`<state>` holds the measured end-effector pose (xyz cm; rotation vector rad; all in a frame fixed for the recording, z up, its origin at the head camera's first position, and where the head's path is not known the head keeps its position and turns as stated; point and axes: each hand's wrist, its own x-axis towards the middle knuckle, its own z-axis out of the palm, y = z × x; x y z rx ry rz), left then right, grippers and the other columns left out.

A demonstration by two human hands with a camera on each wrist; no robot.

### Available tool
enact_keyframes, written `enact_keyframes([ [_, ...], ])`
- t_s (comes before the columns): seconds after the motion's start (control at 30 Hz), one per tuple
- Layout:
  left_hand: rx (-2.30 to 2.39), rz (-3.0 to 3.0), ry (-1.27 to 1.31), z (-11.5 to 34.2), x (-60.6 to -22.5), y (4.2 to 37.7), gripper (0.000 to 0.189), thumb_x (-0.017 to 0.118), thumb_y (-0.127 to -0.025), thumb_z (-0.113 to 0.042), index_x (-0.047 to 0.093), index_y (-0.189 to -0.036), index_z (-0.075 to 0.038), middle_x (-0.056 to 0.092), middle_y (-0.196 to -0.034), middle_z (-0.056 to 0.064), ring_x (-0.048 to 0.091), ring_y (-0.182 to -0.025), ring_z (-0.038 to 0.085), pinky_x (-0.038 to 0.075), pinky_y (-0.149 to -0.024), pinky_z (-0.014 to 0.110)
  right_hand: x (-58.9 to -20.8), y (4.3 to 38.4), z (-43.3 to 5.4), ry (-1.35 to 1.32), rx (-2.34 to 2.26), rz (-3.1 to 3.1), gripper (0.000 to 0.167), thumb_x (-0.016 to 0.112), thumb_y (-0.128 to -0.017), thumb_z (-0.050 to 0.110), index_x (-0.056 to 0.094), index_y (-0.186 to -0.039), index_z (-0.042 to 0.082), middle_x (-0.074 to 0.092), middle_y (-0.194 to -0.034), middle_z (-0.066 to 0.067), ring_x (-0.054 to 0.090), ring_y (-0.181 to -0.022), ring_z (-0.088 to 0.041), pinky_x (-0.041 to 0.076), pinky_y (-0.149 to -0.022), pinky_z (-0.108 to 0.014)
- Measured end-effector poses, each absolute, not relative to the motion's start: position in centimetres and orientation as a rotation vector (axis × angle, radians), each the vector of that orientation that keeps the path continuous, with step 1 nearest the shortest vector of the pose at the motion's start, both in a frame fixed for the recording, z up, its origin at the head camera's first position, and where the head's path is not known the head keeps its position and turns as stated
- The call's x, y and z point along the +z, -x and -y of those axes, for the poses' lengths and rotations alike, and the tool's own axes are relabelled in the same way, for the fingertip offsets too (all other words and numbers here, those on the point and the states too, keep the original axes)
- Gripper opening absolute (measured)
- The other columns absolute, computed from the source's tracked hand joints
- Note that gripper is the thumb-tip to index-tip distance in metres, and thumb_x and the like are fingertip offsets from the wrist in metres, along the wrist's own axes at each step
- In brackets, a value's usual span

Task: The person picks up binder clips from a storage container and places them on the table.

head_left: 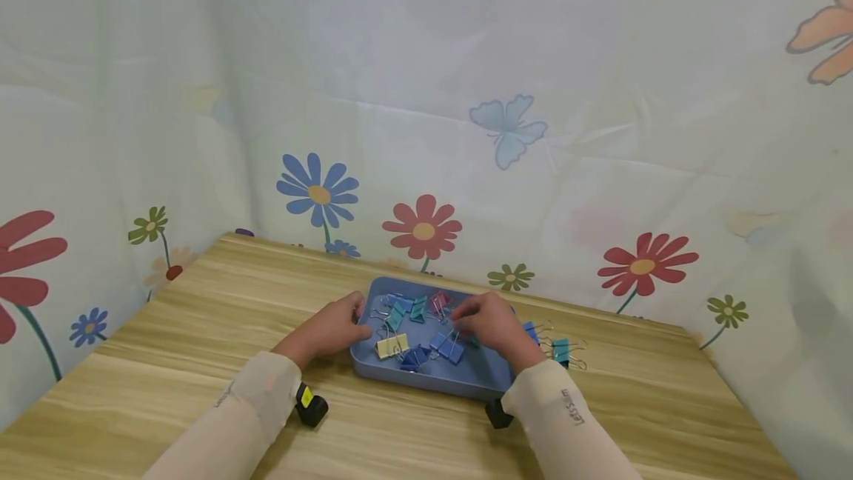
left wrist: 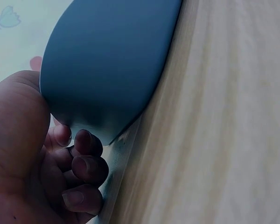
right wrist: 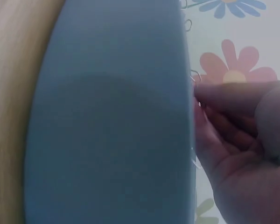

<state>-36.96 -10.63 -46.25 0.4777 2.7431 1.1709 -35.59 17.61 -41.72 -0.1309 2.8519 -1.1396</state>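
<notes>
Pale sleeves (head_left: pixel 223 421) come in nearest, below the blue tray. Backdrop (head_left: pixel 400 65): white cloth, printed flowers and butterflies. Wooden table (head_left: pixel 253 302) in front of it. Blue tray (head_left: pixel 426 382) sits flat on the table, centre, between the hands. Left hand (head_left: pixel 329 328) at the tray's left end: thumb over the rim, fingers curled outside, gripping it. Right hand (head_left: pixel 493 321) over the tray's right part: fingers bent, thumb and index nearly together; can't tell if they hold a clip. In the tray: yellow clip (head_left: pixel 392 347), red clip (head_left: pixel 440 304), several blue and teal ones. Right of the tray, on the table: blue clip (head_left: pixel 531 330), teal clip (head_left: pixel 561 350).
</notes>
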Motion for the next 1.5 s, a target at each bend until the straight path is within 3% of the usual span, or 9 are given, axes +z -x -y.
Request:
enact_keyframes([
  [0.4, 1.175, -2.746, -0.484, 10.7, -46.5, 37.2, 0.027, 0.064, -0.081, -0.018, 0.04, -0.09, -0.009, 0.035, -0.071, 0.002, 0.045, -0.066, 0.018, 0.034, -0.06, 0.03, -41.3, 34.8, -18.7, 0.336, -1.231, -2.757, 0.018, 0.062, -0.091, 0.008, 0.073, -0.105, 0.003, 0.071, -0.101, -0.009, 0.07, -0.08, -0.016, 0.054, -0.083, -0.041],
  [0.87, 1.187, -2.747, -0.492, 10.7, -46.6, 37.0, 0.027, 0.064, -0.081, -0.018, 0.04, -0.091, -0.008, 0.034, -0.071, 0.002, 0.045, -0.066, 0.018, 0.034, -0.06, 0.03, -40.6, 34.0, -20.1, 0.374, -1.42, -2.736, 0.022, 0.057, -0.095, 0.012, 0.071, -0.112, 0.009, 0.068, -0.114, -0.009, 0.069, -0.097, -0.025, 0.049, -0.094, -0.05],
  [1.13, 1.184, -2.749, -0.502, 10.6, -46.7, 37.1, 0.027, 0.064, -0.082, -0.019, 0.041, -0.09, -0.008, 0.034, -0.07, 0.001, 0.045, -0.065, 0.017, 0.034, -0.06, 0.03, -39.5, 32.8, -21.3, 0.378, -1.525, -2.741, 0.025, 0.059, -0.095, 0.013, 0.068, -0.115, 0.001, 0.066, -0.117, -0.02, 0.07, -0.099, -0.027, 0.052, -0.092, -0.044],
  [1.33, 1.191, -2.737, -0.511, 10.7, -46.4, 37.0, 0.026, 0.063, -0.081, -0.017, 0.04, -0.089, -0.007, 0.033, -0.069, 0.001, 0.042, -0.063, 0.017, 0.033, -0.058, 0.03, -38.8, 31.6, -23.4, 0.306, -1.616, -2.763, 0.024, 0.062, -0.093, 0.016, 0.07, -0.112, 0.002, 0.067, -0.113, -0.019, 0.071, -0.095, -0.025, 0.054, -0.088, -0.039],
  [1.5, 1.193, -2.732, -0.509, 10.7, -46.4, 37.0, 0.026, 0.063, -0.081, -0.017, 0.04, -0.089, -0.008, 0.033, -0.07, 0.001, 0.042, -0.064, 0.018, 0.033, -0.058, 0.03, -38.6, 30.5, -25.4, 0.206, -1.684, -2.751, 0.032, 0.061, -0.094, 0.02, 0.066, -0.118, 0.0, 0.064, -0.117, -0.021, 0.071, -0.091, -0.018, 0.055, -0.087, -0.034],
])
